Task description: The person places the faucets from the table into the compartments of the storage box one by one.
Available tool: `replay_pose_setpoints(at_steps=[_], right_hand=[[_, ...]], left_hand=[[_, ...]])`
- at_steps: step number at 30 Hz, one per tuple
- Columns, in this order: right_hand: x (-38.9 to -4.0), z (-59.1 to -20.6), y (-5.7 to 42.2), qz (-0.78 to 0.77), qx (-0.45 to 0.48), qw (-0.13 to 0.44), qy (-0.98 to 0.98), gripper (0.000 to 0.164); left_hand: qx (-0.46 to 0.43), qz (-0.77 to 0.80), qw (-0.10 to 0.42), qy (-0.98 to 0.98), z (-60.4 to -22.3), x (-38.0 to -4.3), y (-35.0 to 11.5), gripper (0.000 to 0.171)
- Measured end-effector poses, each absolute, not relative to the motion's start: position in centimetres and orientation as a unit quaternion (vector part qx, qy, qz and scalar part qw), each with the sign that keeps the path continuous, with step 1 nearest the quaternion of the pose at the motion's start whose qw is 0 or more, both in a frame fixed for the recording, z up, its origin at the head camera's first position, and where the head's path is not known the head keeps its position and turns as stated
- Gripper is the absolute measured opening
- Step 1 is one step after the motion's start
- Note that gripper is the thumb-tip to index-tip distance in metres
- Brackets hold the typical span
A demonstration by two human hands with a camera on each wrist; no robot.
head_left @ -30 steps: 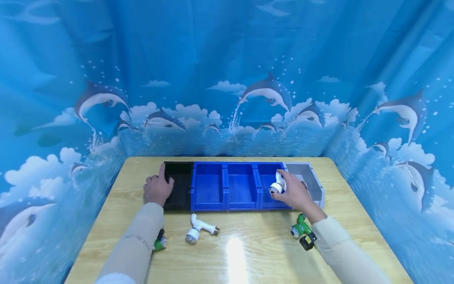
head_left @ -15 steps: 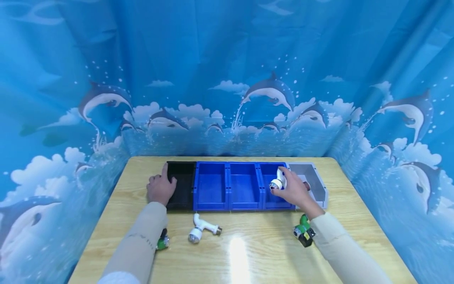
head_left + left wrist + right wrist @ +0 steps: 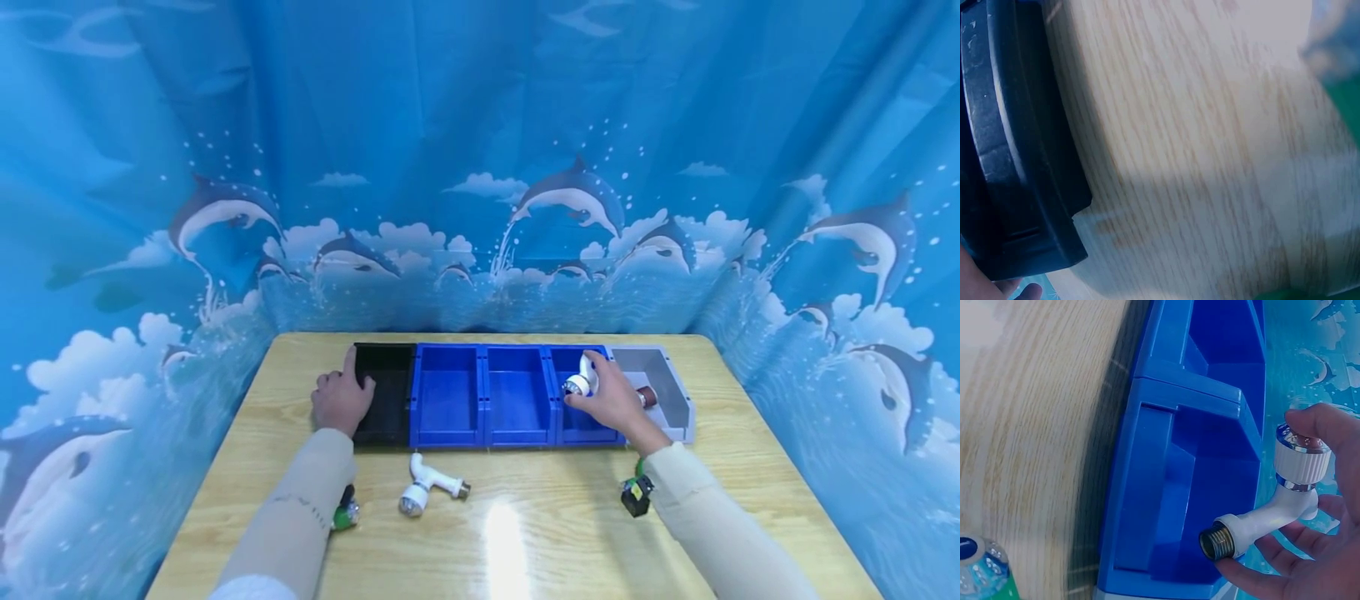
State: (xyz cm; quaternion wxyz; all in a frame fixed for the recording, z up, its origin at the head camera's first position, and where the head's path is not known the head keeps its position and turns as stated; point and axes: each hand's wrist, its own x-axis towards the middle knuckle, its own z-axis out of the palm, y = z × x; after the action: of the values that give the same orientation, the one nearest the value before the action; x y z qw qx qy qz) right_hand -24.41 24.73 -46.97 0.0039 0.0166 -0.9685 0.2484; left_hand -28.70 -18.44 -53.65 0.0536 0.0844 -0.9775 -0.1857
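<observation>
My right hand (image 3: 617,402) grips a white tap (image 3: 1279,509) above the rightmost blue bin (image 3: 588,436). In the right wrist view, the thumb sits on the tap's ribbed knob and the fingers are curled under its body, the brass-coloured threaded end pointing toward the bin. My left hand (image 3: 341,398) lies against the left side of the black bin (image 3: 385,400), its index finger stretched along the rim and its thumb at the near part of that side. Nothing is held in it.
Two more blue bins (image 3: 447,400) link the row. The grey bin (image 3: 654,362) contains a brown-ended white piece (image 3: 647,397). Nearer on the table lie a white tap (image 3: 427,479), a green tap (image 3: 345,515) by the left sleeve and a black-handled green tap (image 3: 636,494) partly behind the right sleeve.
The right hand with the white tap has shifted slightly left over the blue bin, showing more of the brown-ended piece. The left hand stays at the black bin; the head view has shifted slightly.
</observation>
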Motion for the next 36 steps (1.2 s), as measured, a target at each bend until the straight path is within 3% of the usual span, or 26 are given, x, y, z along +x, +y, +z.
replay_pose_setpoints(at_steps=[36], right_hand=[[-25.7, -49.8, 23.8, 0.260, -0.047, 0.024, -0.964, 0.087]], left_hand=[[0.082, -0.195, 0.056, -0.976, -54.0, -28.9, -18.7, 0.069]])
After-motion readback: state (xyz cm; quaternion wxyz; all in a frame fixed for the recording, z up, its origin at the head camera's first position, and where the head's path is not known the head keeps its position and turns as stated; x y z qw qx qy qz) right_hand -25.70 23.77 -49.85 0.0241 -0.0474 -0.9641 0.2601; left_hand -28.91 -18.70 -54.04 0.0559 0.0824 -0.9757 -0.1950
